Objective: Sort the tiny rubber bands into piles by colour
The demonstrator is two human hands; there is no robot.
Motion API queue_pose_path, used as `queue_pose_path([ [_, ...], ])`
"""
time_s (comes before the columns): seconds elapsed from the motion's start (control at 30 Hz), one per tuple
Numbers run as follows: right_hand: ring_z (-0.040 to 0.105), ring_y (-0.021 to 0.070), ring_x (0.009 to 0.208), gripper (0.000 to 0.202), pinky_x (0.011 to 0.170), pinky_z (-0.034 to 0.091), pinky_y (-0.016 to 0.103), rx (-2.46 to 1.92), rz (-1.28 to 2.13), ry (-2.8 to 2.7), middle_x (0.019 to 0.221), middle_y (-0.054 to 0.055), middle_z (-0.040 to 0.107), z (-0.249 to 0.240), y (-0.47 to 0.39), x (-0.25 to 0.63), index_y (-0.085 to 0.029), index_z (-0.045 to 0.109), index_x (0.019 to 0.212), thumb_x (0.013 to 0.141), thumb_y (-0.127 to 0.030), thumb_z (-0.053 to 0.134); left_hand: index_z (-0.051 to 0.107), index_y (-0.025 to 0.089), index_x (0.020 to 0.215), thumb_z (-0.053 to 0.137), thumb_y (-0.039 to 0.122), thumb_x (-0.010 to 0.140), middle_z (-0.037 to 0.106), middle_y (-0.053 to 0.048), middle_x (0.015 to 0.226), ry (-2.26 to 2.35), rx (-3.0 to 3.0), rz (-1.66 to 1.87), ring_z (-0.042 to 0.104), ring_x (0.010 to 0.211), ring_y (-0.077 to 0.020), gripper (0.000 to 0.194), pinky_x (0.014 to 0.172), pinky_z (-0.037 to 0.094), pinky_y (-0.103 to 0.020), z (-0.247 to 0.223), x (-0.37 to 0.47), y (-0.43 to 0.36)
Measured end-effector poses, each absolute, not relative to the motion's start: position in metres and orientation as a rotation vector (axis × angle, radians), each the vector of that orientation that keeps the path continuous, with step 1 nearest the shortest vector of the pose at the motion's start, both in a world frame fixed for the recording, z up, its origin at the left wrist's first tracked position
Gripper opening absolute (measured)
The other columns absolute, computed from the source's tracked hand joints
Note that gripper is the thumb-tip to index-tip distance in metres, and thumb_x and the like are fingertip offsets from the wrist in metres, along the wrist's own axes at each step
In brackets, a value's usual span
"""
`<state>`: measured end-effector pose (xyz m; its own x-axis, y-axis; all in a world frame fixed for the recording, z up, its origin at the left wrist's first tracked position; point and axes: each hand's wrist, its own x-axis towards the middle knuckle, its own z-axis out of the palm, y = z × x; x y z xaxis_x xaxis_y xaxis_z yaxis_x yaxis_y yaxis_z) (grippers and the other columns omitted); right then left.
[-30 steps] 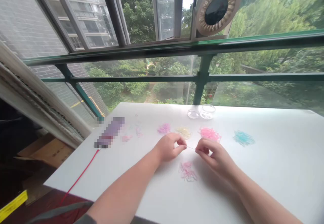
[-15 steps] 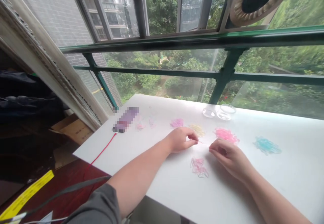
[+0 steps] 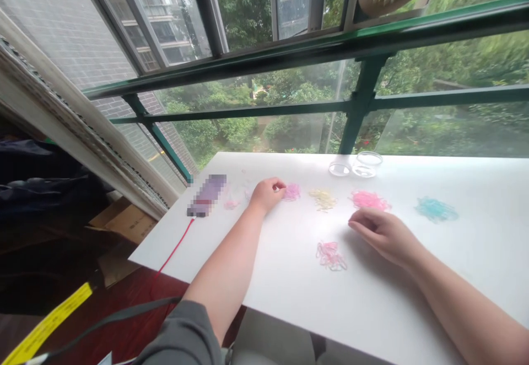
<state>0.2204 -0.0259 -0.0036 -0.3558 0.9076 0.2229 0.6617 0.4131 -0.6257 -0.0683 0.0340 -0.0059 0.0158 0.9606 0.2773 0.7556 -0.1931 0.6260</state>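
You have five clear heaps of small elastic bands on the white tabletop [image 3: 413, 299]: a magenta heap [image 3: 292, 191], a yellow heap [image 3: 323, 199], a pink heap [image 3: 369, 200] and a teal heap [image 3: 436, 209] in a row toward the far edge, plus a pale pink heap [image 3: 330, 255] alone nearer the middle. A few fainter scraps [image 3: 231, 204] lie near the far left corner; how many, you cannot tell. Two clear round dishes [image 3: 356, 166] stand side by side close to the far edge, behind the yellow and pink heaps. One blurred purple object [image 3: 206, 194] sits at the left edge, with a red cord [image 3: 171, 252] running off the tabletop from it.

The near half of the tabletop and its right side past the teal heap are bare, so there is open room there. The far edge runs just under the green window rail [image 3: 314, 109].

Your left hand [image 3: 266, 193] is stretched out toward the far left, fingers curled, its fingertips touching the magenta heap; whether it pinches a band you cannot tell. Your right hand [image 3: 382, 232] rests on the tabletop just in front of the pink heap and to the right of the pale pink heap, knuckles up, fingers loosely curled, with nothing visible in it.
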Motion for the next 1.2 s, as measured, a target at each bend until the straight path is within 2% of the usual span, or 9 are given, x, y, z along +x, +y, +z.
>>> queue_pose_path([
  [0.4, 0.053, 0.0152, 0.058, 0.019, 0.057, 0.041, 0.028, -1.376, 0.605, -2.125, 0.066, 0.002, 0.062, -0.003, -0.026, 0.216, -0.019, 0.06, 0.073, 0.08, -0.033, 0.05, 0.073, 0.02, 0.086, 0.06, 0.026, 0.073, 0.068, -0.005, 0.086, 1.787, 2.013, 0.938, 0.058, 0.073, -0.016, 0.019, 0.073, 0.047, -0.028, -0.012, -0.073, 0.039],
  [0.67, 0.048, 0.0128, 0.054, 0.017, 0.054, 0.037, 0.026, -1.447, 0.608, -2.107, 0.058, -0.001, 0.056, -0.004, -0.023, 0.213, -0.018, 0.062, 0.074, 0.078, -0.03, 0.051, 0.072, 0.019, 0.089, 0.059, 0.026, 0.075, 0.068, -0.005, 0.091, 1.783, 2.053, 0.969, 0.057, 0.077, -0.0156, 0.021, 0.078, 0.046, -0.027, -0.008, -0.071, 0.039],
  [0.87, 0.05, 0.0122, 0.06, 0.013, 0.057, 0.038, 0.025, -1.469, 0.657, -2.177, 0.069, 0.001, 0.058, 0.009, -0.041, 0.215, -0.018, 0.063, 0.078, 0.076, -0.028, 0.055, 0.071, 0.018, 0.087, 0.058, 0.027, 0.075, 0.067, -0.005, 0.088, 1.724, 2.125, 1.152, 0.057, 0.075, -0.0149, 0.02, 0.076, 0.045, -0.027, -0.003, -0.068, 0.04],
  [1.03, 0.053, 0.014, 0.07, 0.014, 0.063, 0.042, 0.026, -1.418, 0.706, -2.297, 0.083, 0.005, 0.06, 0.019, -0.073, 0.214, -0.018, 0.064, 0.081, 0.072, -0.029, 0.061, 0.069, 0.016, 0.086, 0.056, 0.028, 0.077, 0.065, -0.005, 0.085, 1.49, 2.246, 1.281, 0.057, 0.073, -0.0139, 0.021, 0.072, 0.045, -0.026, 0.005, -0.054, 0.03],
  [1.1, 0.053, 0.0154, 0.074, 0.015, 0.066, 0.042, 0.027, -1.384, 0.655, -2.341, 0.083, 0.005, 0.06, 0.018, -0.08, 0.21, -0.019, 0.064, 0.082, 0.07, -0.028, 0.064, 0.069, 0.015, 0.085, 0.055, 0.03, 0.078, 0.065, -0.005, 0.084, 1.342, 2.291, 1.222, 0.056, 0.072, -0.0133, 0.021, 0.07, 0.045, -0.025, 0.009, -0.045, 0.023],
  [1.2, 0.052, 0.0154, 0.074, 0.01, 0.067, 0.042, 0.027, -1.38, 0.571, -2.366, 0.079, 0.004, 0.059, 0.016, -0.081, 0.203, -0.019, 0.063, 0.078, 0.071, -0.025, 0.064, 0.069, 0.016, 0.08, 0.058, 0.032, 0.075, 0.064, -0.004, 0.081, 1.07, 2.359, 0.889, 0.055, 0.067, -0.0115, 0.02, 0.066, 0.044, -0.024, 0.016, -0.033, 0.01],
])
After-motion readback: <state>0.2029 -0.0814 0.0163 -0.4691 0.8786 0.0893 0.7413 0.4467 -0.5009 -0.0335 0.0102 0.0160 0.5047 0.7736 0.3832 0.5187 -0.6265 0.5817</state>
